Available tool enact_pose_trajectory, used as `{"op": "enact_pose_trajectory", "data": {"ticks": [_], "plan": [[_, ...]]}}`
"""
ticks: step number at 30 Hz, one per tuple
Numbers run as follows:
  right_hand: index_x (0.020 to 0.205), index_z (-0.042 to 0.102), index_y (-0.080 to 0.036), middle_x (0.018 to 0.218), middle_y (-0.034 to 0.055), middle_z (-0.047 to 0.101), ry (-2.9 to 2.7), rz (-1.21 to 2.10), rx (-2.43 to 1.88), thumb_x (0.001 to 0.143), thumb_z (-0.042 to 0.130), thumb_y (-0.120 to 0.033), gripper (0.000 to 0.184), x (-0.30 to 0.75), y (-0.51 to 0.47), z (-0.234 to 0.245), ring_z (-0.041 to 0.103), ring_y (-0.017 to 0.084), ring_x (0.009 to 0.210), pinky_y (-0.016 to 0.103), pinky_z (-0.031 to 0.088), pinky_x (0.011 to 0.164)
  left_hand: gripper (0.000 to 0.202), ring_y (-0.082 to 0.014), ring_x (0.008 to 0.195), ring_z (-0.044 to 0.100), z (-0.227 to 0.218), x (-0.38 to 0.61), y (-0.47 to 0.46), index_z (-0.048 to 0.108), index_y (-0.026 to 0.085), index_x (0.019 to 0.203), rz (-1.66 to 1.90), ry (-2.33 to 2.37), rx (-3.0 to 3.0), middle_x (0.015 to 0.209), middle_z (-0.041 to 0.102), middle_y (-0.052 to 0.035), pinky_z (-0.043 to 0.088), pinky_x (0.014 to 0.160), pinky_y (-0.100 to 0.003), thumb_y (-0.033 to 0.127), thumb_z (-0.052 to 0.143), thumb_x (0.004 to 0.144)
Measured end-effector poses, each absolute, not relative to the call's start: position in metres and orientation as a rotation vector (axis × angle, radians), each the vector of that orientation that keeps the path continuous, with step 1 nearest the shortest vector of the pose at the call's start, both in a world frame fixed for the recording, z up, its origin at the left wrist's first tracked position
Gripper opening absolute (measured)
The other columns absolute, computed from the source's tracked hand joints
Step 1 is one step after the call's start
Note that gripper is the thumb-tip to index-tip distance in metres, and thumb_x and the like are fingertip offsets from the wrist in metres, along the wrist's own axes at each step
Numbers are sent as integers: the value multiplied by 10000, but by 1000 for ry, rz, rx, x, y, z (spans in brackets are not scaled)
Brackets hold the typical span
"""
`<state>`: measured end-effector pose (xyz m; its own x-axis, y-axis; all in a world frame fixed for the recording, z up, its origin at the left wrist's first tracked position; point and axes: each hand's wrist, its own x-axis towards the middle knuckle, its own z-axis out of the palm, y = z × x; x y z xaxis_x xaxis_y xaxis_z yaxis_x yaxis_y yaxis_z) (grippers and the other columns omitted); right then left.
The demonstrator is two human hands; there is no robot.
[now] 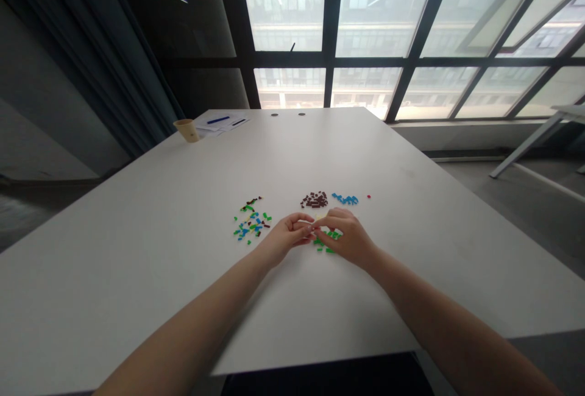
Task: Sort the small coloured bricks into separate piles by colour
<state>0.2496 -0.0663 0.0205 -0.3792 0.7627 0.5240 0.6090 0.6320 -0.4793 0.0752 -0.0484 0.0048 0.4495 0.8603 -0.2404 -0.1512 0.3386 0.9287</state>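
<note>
My left hand (287, 233) and my right hand (346, 234) meet fingertip to fingertip, both closed in a pinch. Whatever is between them is too small to make out. Beneath my right hand lies a group of green toy bricks (329, 250), partly hidden by the fingers. Just beyond the hands is a heap of dark brown bricks (314, 200), with blue bricks (346, 199) to its right. A few pale yellow bricks show in part behind my right fingers. Left of my left hand, mixed bricks (252, 225) in green, blue, brown and yellow lie scattered.
One red brick (368, 196) lies apart on the right of the white table (150, 250). At the far left stand a tan paper cup (187, 130) and papers (210, 125) with a blue pen (218, 120) on them. Windows rise behind the table's far edge.
</note>
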Motion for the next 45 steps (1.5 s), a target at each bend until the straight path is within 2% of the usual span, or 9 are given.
{"op": "enact_pose_trajectory", "data": {"ticks": [6, 11, 15, 18, 21, 25, 29, 37, 45], "plan": [[742, 649, -200, 631, 1, 550, -2133, 238, -1113, 788, 523, -254, 145, 248, -65, 19, 493, 113, 643, 244, 343, 670, 370, -112, 691, 605, 1, 77, -47, 546, 156, 864, 797, 846, 1087, 756, 660, -25, 443, 734, -262, 352, 723, 605], [740, 655, -192, 628, 1, 547, -2096, 239, -1290, 779, 499, -238, 167, 271, -51, 21, 486, 108, 614, 229, 348, 651, 291, -138, 713, 589, 17, 66, -47, 536, 181, 910, 649, 1097, 1498, 876, 653, -60, 444, 662, -263, 408, 562, 729], [764, 679, -187, 648, 13, 573, -2011, 277, -1712, 738, 513, -250, 180, 314, -34, 22, 483, 110, 588, 220, 343, 584, 153, -184, 719, 568, 34, 41, -43, 575, 180, 743, 217, 1603, 2084, 795, 639, -67, 400, 652, -281, 328, 550, 712], [747, 695, -198, 640, 16, 591, -1992, 341, -2011, 706, 529, -247, 177, 339, -26, 17, 483, 112, 565, 224, 331, 546, 178, -232, 744, 577, 42, 20, -37, 576, 170, 714, -184, 1853, 2125, 793, 636, -93, 385, 606, -285, 332, 605, 644], [737, 704, -201, 667, 26, 611, -2009, 401, -2101, 687, 554, -235, 162, 348, -22, 9, 504, 118, 580, 227, 341, 548, 238, -230, 738, 583, 44, 6, -30, 584, 182, 713, -350, 1980, 2026, 792, 642, -78, 385, 577, -267, 338, 667, 554], [742, 711, -206, 698, 39, 635, -2008, 481, -2109, 683, 584, -250, 146, 348, -21, 5, 530, 129, 602, 231, 359, 559, 218, -187, 644, 577, 42, -3, -25, 582, 193, 594, -265, 2010, 1978, 606, 613, -20, 392, 571, -242, 301, 713, 457], [775, 716, -204, 739, 44, 659, -1979, 519, -2160, 689, 592, -240, 156, 347, -20, 7, 559, 141, 656, 230, 373, 588, 127, -170, 566, 566, 39, 0, -24, 570, 183, 523, -361, 1971, 1922, 479, 565, -1, 391, 548, -239, 266, 665, 516], [807, 715, -196, 768, 48, 665, -2002, 495, -2151, 708, 571, -232, 179, 349, -21, 10, 567, 140, 683, 221, 376, 609, 74, -154, 599, 567, 45, 5, -26, 591, 161, 623, -439, 1876, 1956, 591, 608, -17, 352, 512, -222, 137, 522, 617], [812, 714, -200, 725, 40, 649, -1992, 453, -2117, 723, 549, -255, 195, 344, -24, 16, 546, 133, 642, 224, 366, 582, 132, -173, 716, 558, 37, 3, -22, 582, 140, 740, -336, 1852, 2176, 803, 634, -84, 356, 577, -236, 132, 461, 688]]}}
